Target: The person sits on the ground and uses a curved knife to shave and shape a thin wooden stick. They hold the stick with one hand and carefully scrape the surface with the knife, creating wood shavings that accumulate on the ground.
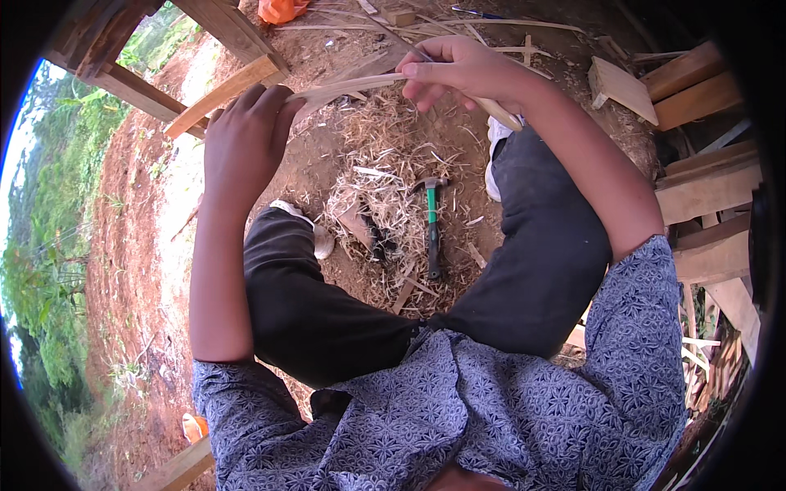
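Pale shavings [385, 184] lie heaped beneath the hands. The left hand [248, 123] closes its fingers on one end of a thin wooden strip [348, 85]; the right hand's [463, 72] fingers wrap a knife [400, 39], thumb at the strip's other end. A hammer [431, 217] lies below.

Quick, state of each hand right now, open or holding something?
Left hand: closed on a pale wooden strip.
Right hand: closed on a wooden-handled knife.
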Available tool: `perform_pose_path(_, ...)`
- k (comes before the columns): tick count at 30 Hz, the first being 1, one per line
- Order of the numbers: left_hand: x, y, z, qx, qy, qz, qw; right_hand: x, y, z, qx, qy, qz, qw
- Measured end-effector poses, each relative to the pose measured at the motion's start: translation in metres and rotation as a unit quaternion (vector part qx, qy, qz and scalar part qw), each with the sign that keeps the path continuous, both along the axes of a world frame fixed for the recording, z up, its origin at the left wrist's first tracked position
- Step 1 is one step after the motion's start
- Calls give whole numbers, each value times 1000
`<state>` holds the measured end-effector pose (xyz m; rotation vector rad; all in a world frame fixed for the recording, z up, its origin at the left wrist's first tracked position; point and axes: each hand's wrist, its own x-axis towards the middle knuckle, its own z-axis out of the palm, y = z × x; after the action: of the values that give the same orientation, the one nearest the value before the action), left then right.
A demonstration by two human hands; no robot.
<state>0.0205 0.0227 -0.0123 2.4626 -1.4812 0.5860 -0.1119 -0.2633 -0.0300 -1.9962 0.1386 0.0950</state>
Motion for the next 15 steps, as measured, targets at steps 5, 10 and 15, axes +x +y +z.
perform_pose_path(5,-4,6,4,-26,1,4,1000,-6,3,0,55,-53,-4,997)
perform_pose_path(10,-16,3,14,-47,-2,1,999,-6,4,5,98,-88,23,991)
perform_pose_path(15,-14,4,13,-63,-13,-10,998,-8,4,11,190,-129,41,973)
